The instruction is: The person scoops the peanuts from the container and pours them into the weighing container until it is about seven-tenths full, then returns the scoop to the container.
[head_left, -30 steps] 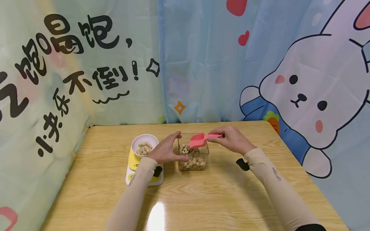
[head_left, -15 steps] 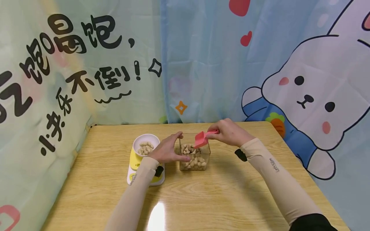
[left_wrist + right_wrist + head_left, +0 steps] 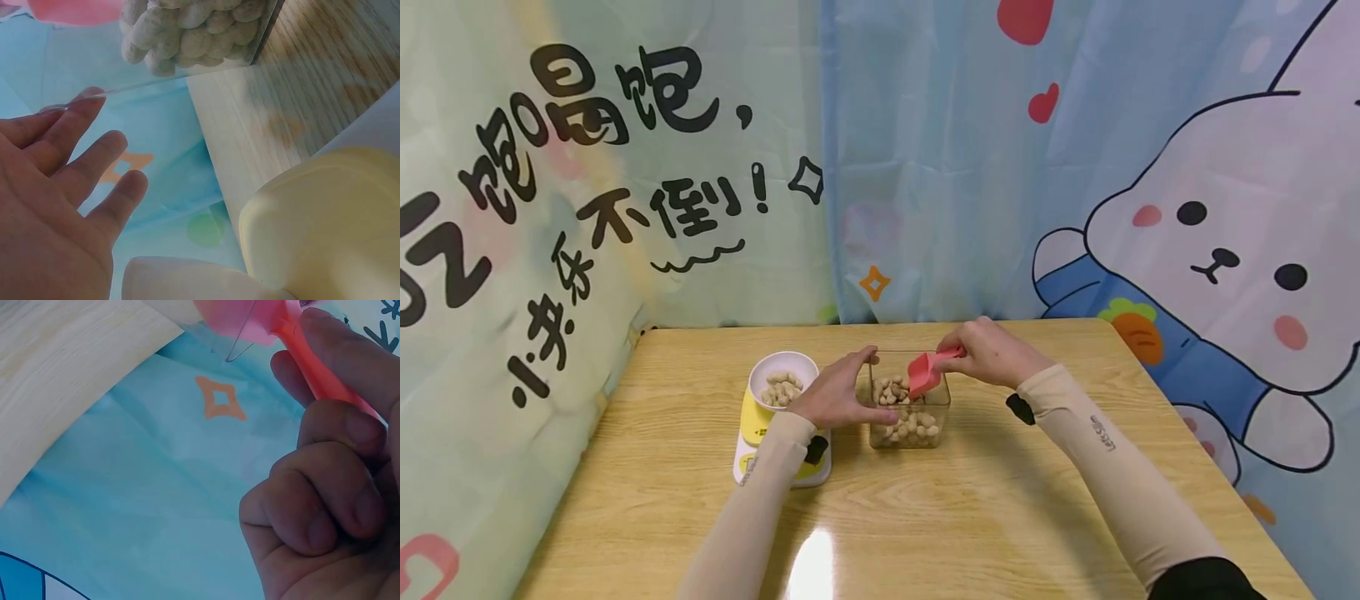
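Note:
A clear square container (image 3: 943, 423) holds peanuts in their shells (image 3: 912, 427). My left hand (image 3: 841, 390) grips it from the left, thumb along the front wall and fingertips at the rear rim; in the left wrist view the two lower fingers (image 3: 119, 206) are off the rim. My right hand (image 3: 996, 357) holds a pink scoop (image 3: 925, 375) by its handle, with its blade tilted down into the container at the peanuts. In the right wrist view the fingers (image 3: 300, 506) are curled, with the scoop's handle (image 3: 325, 378) between thumb and index finger.
Left of the container, a white bowl (image 3: 762, 367) with peanuts stands on a yellow and white scale (image 3: 754, 421), partly covered by my left hand and sleeve. Everything rests on a wooden table (image 3: 925, 525). Printed curtains (image 3: 925, 208) hang behind its far edge.
The scoop has gone from nearly level above the container to tilted down inside it, and my right hand has shifted slightly left. My left hand keeps its hold on the container.

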A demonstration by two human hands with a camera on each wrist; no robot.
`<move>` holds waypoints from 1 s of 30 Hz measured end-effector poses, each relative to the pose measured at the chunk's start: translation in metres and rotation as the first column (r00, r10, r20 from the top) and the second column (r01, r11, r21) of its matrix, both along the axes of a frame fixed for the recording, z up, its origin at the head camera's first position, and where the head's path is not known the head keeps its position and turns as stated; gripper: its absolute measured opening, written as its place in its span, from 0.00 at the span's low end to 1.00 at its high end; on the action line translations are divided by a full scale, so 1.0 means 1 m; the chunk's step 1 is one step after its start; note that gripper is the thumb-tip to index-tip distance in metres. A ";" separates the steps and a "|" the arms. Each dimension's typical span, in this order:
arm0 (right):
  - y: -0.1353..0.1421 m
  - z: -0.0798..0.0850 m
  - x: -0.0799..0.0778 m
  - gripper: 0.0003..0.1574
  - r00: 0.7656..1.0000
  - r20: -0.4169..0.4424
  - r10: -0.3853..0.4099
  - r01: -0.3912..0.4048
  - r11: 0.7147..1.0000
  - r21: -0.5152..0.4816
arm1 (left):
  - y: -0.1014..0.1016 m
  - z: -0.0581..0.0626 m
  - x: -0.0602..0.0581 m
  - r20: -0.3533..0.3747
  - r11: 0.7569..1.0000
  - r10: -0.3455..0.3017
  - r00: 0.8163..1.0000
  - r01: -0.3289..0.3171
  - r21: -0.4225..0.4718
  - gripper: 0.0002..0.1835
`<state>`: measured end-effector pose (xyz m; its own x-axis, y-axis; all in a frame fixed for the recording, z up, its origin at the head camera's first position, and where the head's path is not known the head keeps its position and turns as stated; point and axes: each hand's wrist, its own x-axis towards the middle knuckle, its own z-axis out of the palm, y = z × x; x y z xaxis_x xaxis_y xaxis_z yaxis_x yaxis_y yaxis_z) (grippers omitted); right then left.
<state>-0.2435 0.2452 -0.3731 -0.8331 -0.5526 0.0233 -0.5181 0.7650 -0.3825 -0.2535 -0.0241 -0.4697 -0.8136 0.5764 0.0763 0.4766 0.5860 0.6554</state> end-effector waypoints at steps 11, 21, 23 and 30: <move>0.006 -0.027 0.000 0.09 0.999 -0.033 0.031 -0.034 0.996 -0.085 | -0.003 0.000 0.005 0.003 1.000 -0.015 1.000 0.015 0.012 0.60; 0.012 -0.042 -0.002 0.13 1.000 0.003 0.001 -0.001 0.980 -0.198 | -0.006 -0.003 0.005 -0.013 1.000 -0.011 1.000 0.011 0.011 0.60; 0.010 -0.045 -0.002 0.14 1.000 0.003 0.001 0.000 0.979 -0.203 | -0.005 -0.003 0.005 -0.014 1.000 -0.012 1.000 0.012 0.010 0.59; 0.006 -0.049 0.002 0.11 1.000 -0.007 -0.023 0.021 0.978 -0.205 | -0.004 -0.002 0.006 -0.009 1.000 -0.009 1.000 0.009 0.007 0.59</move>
<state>-0.2411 0.2511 -0.4222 -0.8443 -0.5168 0.1419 -0.5062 0.6820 -0.5279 -0.2477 -0.0284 -0.4720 -0.8077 0.5830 0.0878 0.4876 0.5769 0.6553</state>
